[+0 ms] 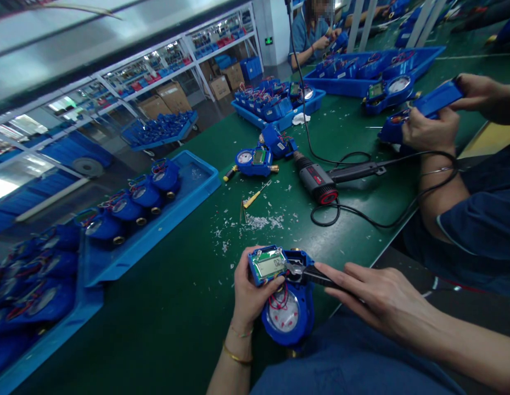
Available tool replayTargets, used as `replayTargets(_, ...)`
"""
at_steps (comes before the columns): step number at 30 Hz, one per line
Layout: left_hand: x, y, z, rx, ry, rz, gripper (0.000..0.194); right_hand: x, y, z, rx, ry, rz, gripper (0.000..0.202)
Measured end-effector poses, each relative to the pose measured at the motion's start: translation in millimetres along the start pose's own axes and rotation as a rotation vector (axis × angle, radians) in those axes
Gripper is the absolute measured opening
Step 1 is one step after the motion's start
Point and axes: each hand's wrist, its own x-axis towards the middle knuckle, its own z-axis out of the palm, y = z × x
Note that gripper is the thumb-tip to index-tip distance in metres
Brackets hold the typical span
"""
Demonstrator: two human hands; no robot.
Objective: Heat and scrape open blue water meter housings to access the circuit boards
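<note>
Head view: nearer the person than the heat gun (315, 180), a blue meter (284, 315) sits in the left hand (250, 289), whose grip wraps its display (268, 265). The right hand (380, 293) has its grip clasped on a black-handled tool (321, 276). White scraps (261, 222) lie left of the heat gun on the counter (156, 323).

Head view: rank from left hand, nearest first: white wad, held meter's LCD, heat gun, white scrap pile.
1. LCD, held in the left hand
2. White scrap pile, ahead on the table
3. Heat gun, ahead and right
4. White wad, beyond the heat gun
</note>
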Motion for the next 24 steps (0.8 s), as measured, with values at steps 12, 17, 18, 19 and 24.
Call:
replayTargets(12, 0, 0, 1.4, 0.056, 0.041, 0.019, 0.058, 4, -14, 1, 0.407, -0.122, 0.306, 0.037)
replayTargets(17, -1, -1, 2.8, 0.053, 0.04, 0.016, 0.058, 13, -15, -1, 0.633, -0.201, 0.476, 0.043)
replayTargets(18, -1, -1, 3.4, 0.053, 0.035, 0.021, 0.058, 15, -13, -3, 0.64, -0.205, 0.477, 0.043)
replayTargets(19, -1, 0, 4.1, 0.051, 0.033, 0.026, 0.057, 16, -11, -4, 0.635, -0.201, 0.462, 0.043)
replayTargets(24, -2, 1, 6.3, -0.018, 0.049, 0.006, 0.059, 13, 6, -17, 0.353, 0.018, 0.268, 0.033)
